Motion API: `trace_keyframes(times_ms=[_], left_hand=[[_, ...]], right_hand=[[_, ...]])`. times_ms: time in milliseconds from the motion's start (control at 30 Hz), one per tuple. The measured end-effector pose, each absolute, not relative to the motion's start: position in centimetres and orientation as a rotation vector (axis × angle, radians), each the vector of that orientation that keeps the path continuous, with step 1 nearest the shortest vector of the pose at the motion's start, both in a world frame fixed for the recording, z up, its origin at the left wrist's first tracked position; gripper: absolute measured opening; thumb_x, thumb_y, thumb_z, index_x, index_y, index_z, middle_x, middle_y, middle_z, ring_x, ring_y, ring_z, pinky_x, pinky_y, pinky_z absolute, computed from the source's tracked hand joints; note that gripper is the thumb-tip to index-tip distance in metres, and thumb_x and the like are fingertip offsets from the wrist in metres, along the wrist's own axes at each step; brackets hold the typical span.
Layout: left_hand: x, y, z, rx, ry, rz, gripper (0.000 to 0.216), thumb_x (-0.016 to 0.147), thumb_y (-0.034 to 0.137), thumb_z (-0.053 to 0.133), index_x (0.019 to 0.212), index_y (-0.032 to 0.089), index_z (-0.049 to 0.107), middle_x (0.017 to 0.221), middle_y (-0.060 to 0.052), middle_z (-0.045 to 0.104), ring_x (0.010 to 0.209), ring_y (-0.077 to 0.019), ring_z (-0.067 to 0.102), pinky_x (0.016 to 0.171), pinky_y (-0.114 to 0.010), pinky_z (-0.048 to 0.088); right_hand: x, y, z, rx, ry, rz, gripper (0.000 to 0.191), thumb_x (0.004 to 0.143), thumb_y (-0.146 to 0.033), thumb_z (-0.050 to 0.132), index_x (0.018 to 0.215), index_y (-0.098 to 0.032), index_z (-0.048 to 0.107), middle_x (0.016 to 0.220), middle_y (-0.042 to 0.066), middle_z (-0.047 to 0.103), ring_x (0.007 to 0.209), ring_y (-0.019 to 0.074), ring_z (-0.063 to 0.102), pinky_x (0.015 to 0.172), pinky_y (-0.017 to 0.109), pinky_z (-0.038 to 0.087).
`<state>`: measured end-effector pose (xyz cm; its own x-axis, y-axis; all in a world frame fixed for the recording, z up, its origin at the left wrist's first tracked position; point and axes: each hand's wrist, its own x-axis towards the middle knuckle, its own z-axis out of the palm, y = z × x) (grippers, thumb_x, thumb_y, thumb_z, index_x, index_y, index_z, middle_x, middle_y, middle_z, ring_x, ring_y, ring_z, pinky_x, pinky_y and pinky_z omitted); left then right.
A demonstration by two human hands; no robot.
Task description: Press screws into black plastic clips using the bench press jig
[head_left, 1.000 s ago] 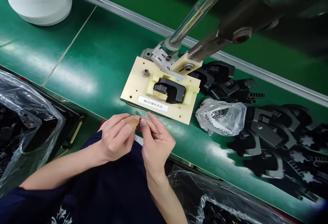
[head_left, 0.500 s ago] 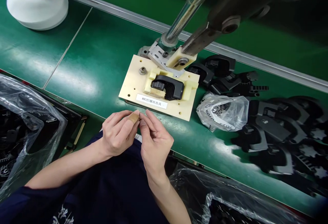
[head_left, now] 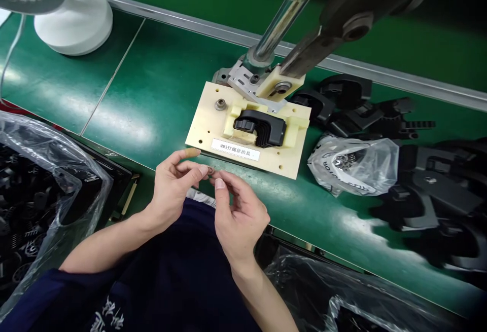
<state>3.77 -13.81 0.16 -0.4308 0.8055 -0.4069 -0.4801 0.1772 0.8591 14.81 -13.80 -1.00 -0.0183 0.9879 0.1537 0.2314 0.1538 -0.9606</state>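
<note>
Just in front of the fixture, my two hands meet at the fingertips. My left hand (head_left: 173, 185), with a tan wrap on its raised index finger, pinches a small metal piece (head_left: 209, 170) that looks like a nut or ring. Thumb and fingers of my right hand (head_left: 239, 210) are curled together close beside it; what lies between them is hidden. Beyond the hands is a cream fixture plate (head_left: 198, 119) with a white label. A black curved plastic part (head_left: 272, 125) sits in its nest, under a metal lever mechanism (head_left: 281, 86).
A clear plastic bag (head_left: 376, 170) of small metal pieces lies right of the fixture, among black plastic parts (head_left: 437, 185). A white fan (head_left: 76, 23) stands at the back left. Plastic-lined bins (head_left: 95, 190) of black parts flank the green bench (head_left: 152, 68).
My left index finger has lifted away from the pinch, bringing the small metal piece into sight. The view has shifted, so the bench things appear farther right.
</note>
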Motion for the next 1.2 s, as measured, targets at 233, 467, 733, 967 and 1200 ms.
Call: trace_keyframes(times_ms=[233, 467, 733, 967, 1200], left_hand=[[4.0, -14.0, 0.2, 0.295, 1.355, 1.469, 0.032, 0.064, 0.017, 0.081, 0.091, 0.015, 0.065, 0.061, 0.004, 0.068, 0.049, -0.0048, 0.055, 0.052, -0.017, 0.046], [4.2, -14.8, -0.3, 0.464, 1.429, 1.459, 0.027, 0.070, 0.018, 0.079, 0.093, 0.015, 0.065, 0.065, 0.003, 0.070, 0.057, -0.0075, 0.063, 0.062, -0.017, 0.054], [4.8, -16.1, -0.7, 0.893, 1.540, 1.491, 0.028, 0.084, 0.015, 0.064, 0.112, 0.017, 0.061, 0.103, -0.006, 0.074, 0.096, -0.0159, 0.071, 0.088, -0.026, 0.059], [5.5, -17.0, -1.6, 1.200, 1.549, 1.449, 0.038, 0.091, 0.014, 0.055, 0.128, 0.021, 0.053, 0.121, -0.009, 0.069, 0.109, -0.0199, 0.069, 0.097, -0.033, 0.058], [5.4, -16.4, -1.1, 0.976, 1.530, 1.510, 0.033, 0.088, 0.017, 0.064, 0.119, 0.020, 0.056, 0.113, -0.008, 0.073, 0.099, -0.0170, 0.072, 0.089, -0.027, 0.060]], right_hand=[[14.7, -13.3, -1.0, -1.186, -1.564, 0.863, 0.012, 0.088, -0.014, 0.061, 0.096, -0.021, 0.066, 0.087, 0.002, 0.069, 0.077, 0.0148, 0.067, 0.070, 0.029, 0.058], [14.2, -13.1, -1.6, -1.146, -1.690, 0.613, 0.012, 0.087, -0.008, 0.058, 0.084, -0.020, 0.058, 0.078, 0.001, 0.065, 0.071, 0.0126, 0.063, 0.064, 0.026, 0.053], [14.2, -13.0, -1.4, -1.247, -1.677, 0.509, 0.014, 0.085, -0.008, 0.056, 0.079, -0.021, 0.054, 0.073, 0.000, 0.062, 0.064, 0.0118, 0.059, 0.058, 0.025, 0.049], [14.3, -12.9, -0.9, -1.289, -1.488, 0.830, 0.012, 0.087, -0.014, 0.056, 0.077, -0.020, 0.061, 0.072, -0.001, 0.063, 0.063, 0.0112, 0.059, 0.061, 0.025, 0.052], [14.3, -13.6, -1.2, -1.175, -1.234, 1.222, 0.016, 0.089, -0.017, 0.058, 0.095, -0.023, 0.072, 0.092, 0.003, 0.069, 0.084, 0.0151, 0.066, 0.079, 0.029, 0.057]])
